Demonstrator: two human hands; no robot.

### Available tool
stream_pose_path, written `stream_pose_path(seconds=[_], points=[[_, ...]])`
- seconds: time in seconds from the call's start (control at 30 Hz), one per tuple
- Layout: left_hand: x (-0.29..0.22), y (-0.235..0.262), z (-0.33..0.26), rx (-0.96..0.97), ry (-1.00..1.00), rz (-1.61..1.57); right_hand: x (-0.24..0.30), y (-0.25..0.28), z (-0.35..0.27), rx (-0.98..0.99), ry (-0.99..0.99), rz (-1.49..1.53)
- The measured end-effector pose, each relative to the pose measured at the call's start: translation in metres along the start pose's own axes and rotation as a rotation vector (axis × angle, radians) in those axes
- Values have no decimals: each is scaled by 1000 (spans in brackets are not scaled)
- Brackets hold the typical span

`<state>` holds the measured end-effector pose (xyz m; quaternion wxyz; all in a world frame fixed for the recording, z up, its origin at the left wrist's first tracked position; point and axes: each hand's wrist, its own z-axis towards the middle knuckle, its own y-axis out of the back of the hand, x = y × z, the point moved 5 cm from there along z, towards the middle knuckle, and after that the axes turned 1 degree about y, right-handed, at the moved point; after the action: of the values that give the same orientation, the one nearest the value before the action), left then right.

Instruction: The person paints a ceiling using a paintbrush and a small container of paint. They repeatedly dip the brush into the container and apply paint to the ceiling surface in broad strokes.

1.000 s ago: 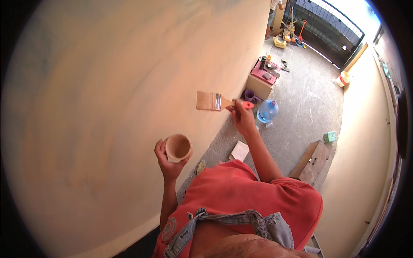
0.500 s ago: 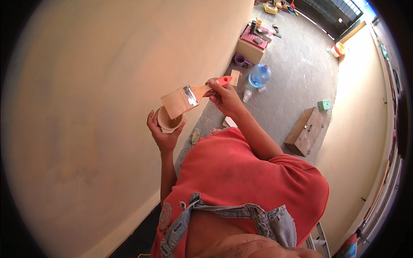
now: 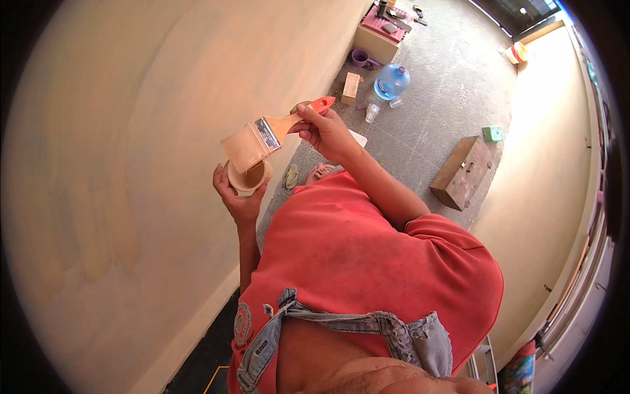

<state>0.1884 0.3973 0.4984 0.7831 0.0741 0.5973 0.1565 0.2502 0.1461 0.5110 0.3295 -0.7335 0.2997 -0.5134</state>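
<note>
My right hand (image 3: 326, 133) grips the wooden handle of a wide flat paintbrush (image 3: 244, 147) near its red end. A metal band joins the handle to broad, beige-coated bristles. The bristles overlap the far rim of a small round cup (image 3: 266, 176) in the picture; I cannot tell whether they touch it. My left hand (image 3: 244, 205) is wrapped round this cup from below, fingers on one side and thumb on the other. Beige paint coats the cup, and part of its inside is hidden behind the brush. Both hands are close to the beige wall (image 3: 151, 125) on the left.
On the grey floor stand a blue water jug (image 3: 392, 82), a clear cup (image 3: 372, 113), a wooden block (image 3: 350, 88) and a purple mug (image 3: 359, 58). A brown box (image 3: 461, 173) lies further right, beside a green block (image 3: 492, 134). Tools rest on a pink-topped box (image 3: 382, 27).
My view has shifted, so the floor things sit higher in the picture. Both hands, with brush and cup, appear further left and slightly higher. Neither grip has changed.
</note>
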Motion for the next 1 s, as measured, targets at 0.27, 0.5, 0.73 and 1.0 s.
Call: stream_pose_path(seconds=[0.27,0.5,0.73,1.0], points=[[5,-4,-9,-32,1,123,-5,15,4,-40,57,-46],[-6,-15,0,-40,-81,28,9,25,14,20,42,-70],[-24,-8,-5,-160,-147,117,16,32,35,59,62,-24],[-13,-8,-11,-196,-47,157,37,43,75,28,153,-78]])
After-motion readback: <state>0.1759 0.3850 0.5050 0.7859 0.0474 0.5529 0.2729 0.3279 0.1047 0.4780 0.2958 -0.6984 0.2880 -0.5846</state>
